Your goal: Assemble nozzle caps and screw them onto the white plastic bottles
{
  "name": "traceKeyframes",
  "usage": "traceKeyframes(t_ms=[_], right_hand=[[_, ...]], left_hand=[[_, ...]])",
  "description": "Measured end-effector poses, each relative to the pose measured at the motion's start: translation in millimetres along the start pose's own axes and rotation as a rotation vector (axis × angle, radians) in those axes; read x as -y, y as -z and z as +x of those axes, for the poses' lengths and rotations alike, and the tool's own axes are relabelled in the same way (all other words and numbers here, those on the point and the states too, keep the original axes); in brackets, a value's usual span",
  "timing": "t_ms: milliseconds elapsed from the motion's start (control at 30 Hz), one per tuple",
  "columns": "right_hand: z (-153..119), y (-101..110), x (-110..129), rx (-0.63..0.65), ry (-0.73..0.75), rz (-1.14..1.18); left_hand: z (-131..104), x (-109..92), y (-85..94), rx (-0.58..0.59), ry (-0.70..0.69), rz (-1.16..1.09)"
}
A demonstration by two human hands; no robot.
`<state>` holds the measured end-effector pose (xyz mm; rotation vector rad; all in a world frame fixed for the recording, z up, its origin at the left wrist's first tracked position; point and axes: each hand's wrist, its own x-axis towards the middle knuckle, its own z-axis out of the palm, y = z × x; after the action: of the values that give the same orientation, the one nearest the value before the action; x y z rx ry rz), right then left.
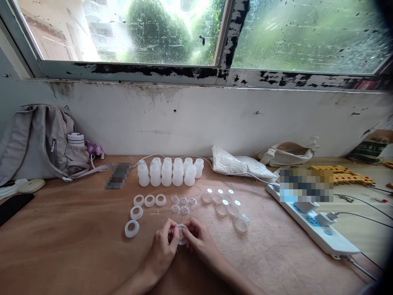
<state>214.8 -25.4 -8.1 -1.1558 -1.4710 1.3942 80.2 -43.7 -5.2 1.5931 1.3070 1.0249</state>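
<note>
Between my left hand (pixel 165 244) and my right hand (pixel 198 239), a translucent plastic ring (pixel 182 241) is pinched by the fingers and thumbs of both, just above the table. Part of it is hidden behind the thumbs; whether a clear nipple sits inside it I cannot tell. Left of my hands lie several white collar rings (pixel 132 228). Straight ahead are several clear bottle nipples (pixel 185 210). To the right rest several clear dome caps (pixel 241 223) with white round spots. Small frosted bottles (pixel 166 172) stand upright in a cluster behind them.
A white power strip (pixel 319 225) with plugs and cables lies at the right. A grey backpack (pixel 39 139) stands at the back left. A white plastic package (pixel 239 164) and a beige bag (pixel 288 153) lie along the wall. The wooden table (pixel 76 246) runs up to it.
</note>
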Motion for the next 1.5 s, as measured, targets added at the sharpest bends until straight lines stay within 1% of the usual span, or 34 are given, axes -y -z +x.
traceKeyframes(t_ms=[133,367,567,667,767,967,1100,1233,1300,1367,1433,1500], right_hand=[[0,-1,1,-0.013,0.025,-0.029],[-2,0,-1,-0.025,0.116,-0.136],[-5,3,0,-0.076,0.229,-0.290],[-6,3,3,-0.067,0.268,-0.330],[-7,2,5,-0.069,0.275,-0.350],[-7,-1,7,-0.079,0.274,-0.357],[-6,-1,7,-0.061,0.263,-0.367],[-9,-1,6,-0.039,0.289,-0.362],[-10,0,7,-0.016,0.299,-0.337],[-10,3,9,0.037,0.269,-0.227],[-7,6,9,0.076,0.162,-0.002],[-2,8,7,0.080,0.024,0.218]], left_hand=[[0,-1,1.0,0.012,0.003,0.017],[-2,-4,2.1,0.013,0.000,0.003],[-1,-7,4.3,0.006,-0.045,-0.004],[1,-7,5.7,0.015,-0.072,0.008],[0,-5,6.1,0.025,-0.088,0.048],[-1,-5,6.1,0.003,-0.097,0.135],[0,-3,5.1,0.004,-0.093,0.152],[-2,2,2.7,-0.011,-0.083,0.226],[-2,3,2.9,-0.029,-0.084,0.245],[-2,4,4.9,-0.051,-0.079,0.229],[1,5,8.3,-0.065,-0.062,0.182],[5,7,11.4,-0.056,-0.052,0.121]])
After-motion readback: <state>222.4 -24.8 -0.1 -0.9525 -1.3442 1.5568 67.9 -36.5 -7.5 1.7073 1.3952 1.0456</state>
